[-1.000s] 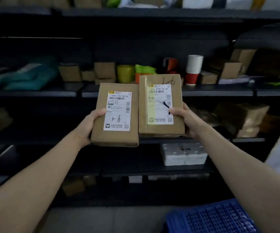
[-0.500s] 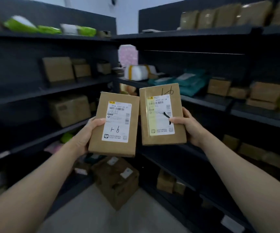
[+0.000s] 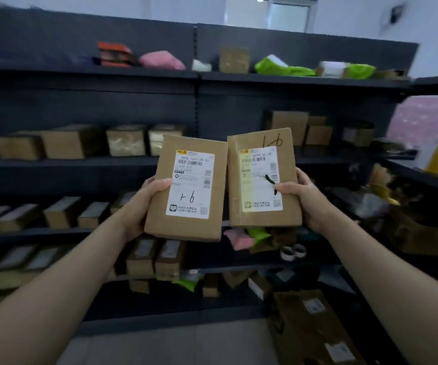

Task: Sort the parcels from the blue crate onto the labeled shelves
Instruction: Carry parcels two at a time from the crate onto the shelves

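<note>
I hold two flat brown cardboard parcels upright and side by side at chest height, in front of dark shelving. My left hand grips the left parcel by its left edge; its white label carries a handwritten "1-6". My right hand grips the right parcel by its right edge, thumb on the label; "1-6" is written on the cardboard above the label. The two parcels almost touch. The blue crate is out of view.
A dark shelf unit fills the view, its several levels stocked with brown boxes and green and pink soft bags. A second shelf unit runs along the right. A large cardboard box lies on the floor at lower right.
The view has swung left along the shelves; the blue crate seen a second ago has left the view. Both hands keep the same grip on the two parcels.
</note>
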`<state>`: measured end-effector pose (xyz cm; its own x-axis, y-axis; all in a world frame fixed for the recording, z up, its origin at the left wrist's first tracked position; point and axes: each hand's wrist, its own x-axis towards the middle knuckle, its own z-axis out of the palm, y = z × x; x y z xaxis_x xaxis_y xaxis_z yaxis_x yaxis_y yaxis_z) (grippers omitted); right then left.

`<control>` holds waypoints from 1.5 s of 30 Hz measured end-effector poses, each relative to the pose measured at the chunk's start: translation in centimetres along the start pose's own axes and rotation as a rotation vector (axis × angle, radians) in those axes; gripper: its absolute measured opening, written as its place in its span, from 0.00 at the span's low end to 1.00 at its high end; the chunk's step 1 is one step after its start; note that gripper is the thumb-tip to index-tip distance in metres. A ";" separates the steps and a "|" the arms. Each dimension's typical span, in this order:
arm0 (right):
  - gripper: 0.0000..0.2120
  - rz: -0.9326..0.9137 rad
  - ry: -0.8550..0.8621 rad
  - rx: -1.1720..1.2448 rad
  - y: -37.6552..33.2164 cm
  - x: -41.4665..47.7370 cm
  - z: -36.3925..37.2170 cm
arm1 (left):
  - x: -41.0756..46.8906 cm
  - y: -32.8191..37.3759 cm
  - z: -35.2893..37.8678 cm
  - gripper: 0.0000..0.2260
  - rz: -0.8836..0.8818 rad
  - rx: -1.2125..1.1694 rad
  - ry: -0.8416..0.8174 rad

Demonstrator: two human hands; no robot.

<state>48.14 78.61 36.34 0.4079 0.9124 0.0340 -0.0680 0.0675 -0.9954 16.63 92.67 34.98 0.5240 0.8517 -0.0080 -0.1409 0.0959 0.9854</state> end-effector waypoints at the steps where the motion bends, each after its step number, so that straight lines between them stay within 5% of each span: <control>1: 0.46 0.001 -0.044 -0.002 0.1 1.9 1.9 | 0.3 0.4 -1.7 0.33 0.013 -0.003 0.036; 8: 0.43 0.001 -0.299 0.005 0.3 13.4 13.3 | 2.5 3.2 -11.3 0.40 0.070 0.018 0.272; 20: 0.39 -0.002 -0.560 -0.007 0.9 24.9 34.3 | 2.9 6.7 -27.8 0.34 0.200 0.006 0.641; 23: 0.45 -0.023 -0.574 -0.005 1.3 25.7 40.7 | 2.4 7.4 -33.8 0.36 0.200 0.014 0.660; 33: 0.42 -0.041 -0.577 0.035 2.5 26.3 63.4 | -0.8 11.3 -55.6 0.33 0.171 0.004 0.735; 45: 0.38 -0.022 -0.650 -0.003 4.0 30.3 82.4 | -0.2 13.3 -72.1 0.34 0.213 -0.022 0.807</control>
<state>-14.79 139.82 40.79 -0.2248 0.9692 0.1006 -0.0628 0.0886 -0.9941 -45.88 130.91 35.79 -0.2776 0.9594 0.0503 -0.1895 -0.1061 0.9761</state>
